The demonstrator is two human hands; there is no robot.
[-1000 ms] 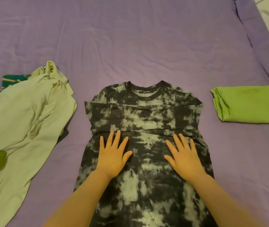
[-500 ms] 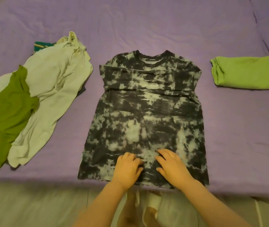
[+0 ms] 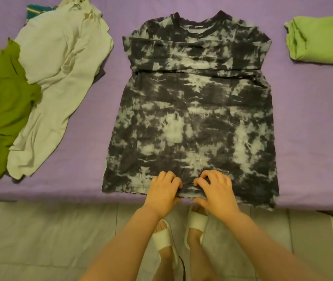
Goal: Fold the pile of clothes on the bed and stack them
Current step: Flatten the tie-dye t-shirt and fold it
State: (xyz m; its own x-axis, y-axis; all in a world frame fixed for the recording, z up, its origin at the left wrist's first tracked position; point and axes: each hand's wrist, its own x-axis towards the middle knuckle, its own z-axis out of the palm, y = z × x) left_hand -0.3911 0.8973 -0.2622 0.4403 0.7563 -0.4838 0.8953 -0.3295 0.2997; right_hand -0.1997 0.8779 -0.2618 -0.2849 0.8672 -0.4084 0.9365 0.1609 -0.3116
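Step in hand: fold of tie-dye T-shirt (image 3: 194,110), flat on purple bed (image 3: 303,118), sleeves already folded in. Left hand (image 3: 164,188) and right hand (image 3: 215,189) pinch hem, side by side, fingers curled. Next move, judged: lift hem, carry toward collar beyond grip, keep edges aligned. Folded lime garment (image 3: 321,38) far right of grip.

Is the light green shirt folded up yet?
Folded: the light green shirt lies as a neat layered rectangle on the purple bed sheet.

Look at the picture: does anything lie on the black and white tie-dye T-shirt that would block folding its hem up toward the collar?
Nothing visible does. The black and white tie-dye T-shirt lies flat with only the left hand and right hand gripping its hem. The cream garment and folded lime-green garment lie apart beside it.
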